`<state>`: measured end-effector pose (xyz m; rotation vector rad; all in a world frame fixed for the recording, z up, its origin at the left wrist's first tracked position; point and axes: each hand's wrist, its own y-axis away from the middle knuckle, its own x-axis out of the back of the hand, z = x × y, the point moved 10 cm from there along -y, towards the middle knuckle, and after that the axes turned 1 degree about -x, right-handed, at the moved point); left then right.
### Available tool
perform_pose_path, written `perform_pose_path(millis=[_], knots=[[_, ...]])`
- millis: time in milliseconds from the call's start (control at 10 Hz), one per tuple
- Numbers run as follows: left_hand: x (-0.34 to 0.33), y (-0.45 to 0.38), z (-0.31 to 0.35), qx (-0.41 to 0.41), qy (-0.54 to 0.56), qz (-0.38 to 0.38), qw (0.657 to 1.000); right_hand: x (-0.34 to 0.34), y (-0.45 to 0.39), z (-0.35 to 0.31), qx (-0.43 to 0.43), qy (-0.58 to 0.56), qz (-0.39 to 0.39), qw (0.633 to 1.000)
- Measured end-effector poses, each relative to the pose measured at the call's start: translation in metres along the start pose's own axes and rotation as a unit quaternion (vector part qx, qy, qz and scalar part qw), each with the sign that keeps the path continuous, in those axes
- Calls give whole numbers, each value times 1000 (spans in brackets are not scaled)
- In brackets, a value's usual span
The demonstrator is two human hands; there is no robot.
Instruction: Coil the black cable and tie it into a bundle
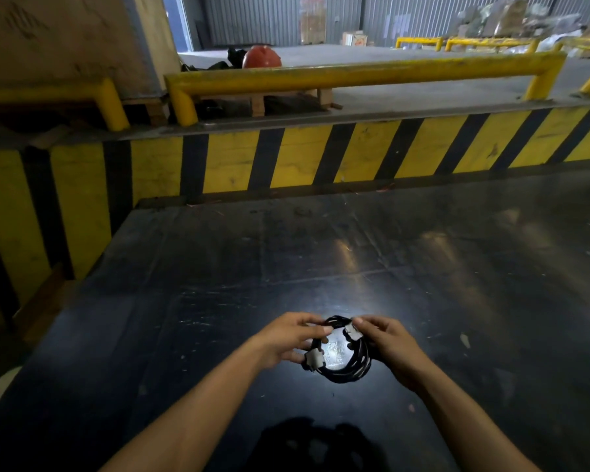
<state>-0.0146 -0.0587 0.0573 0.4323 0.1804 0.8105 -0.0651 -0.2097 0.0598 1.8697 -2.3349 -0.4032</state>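
Observation:
The black cable is wound into a small round coil, held just above the dark table. My left hand grips the coil's left side, fingers pinched over its top. One grey connector sticks out below that hand. My right hand holds the coil's right side and pinches a second grey connector at the top. The hands hide parts of the coil.
A yellow and black striped barrier runs along the table's far edge, with yellow guard rails above it. A red hard hat lies beyond the rail. A big wooden crate stands at the back left.

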Motion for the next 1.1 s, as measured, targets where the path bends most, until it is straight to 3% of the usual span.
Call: perform_pose_path(millis=[100,400,600,800,1000,1100], knots=[[-3,-9,-28,17,46,8,999,8,-10,33,-49,-27,32,998],[-8,-46,-107,155,-32,74,985,30,-37,101,-133,-1,64,989],[29,-85,-95,145,-88,198,965,42,-80,100,-85,176,79,978],[51,-119,-73,116,-189,248,943,42,-114,81,-31,292,91,951],[49,-124,-74,99,-239,219,941,39,-116,86,-29,324,84,942],[50,-109,-65,96,-260,214,937,51,-112,66,-30,224,141,964]])
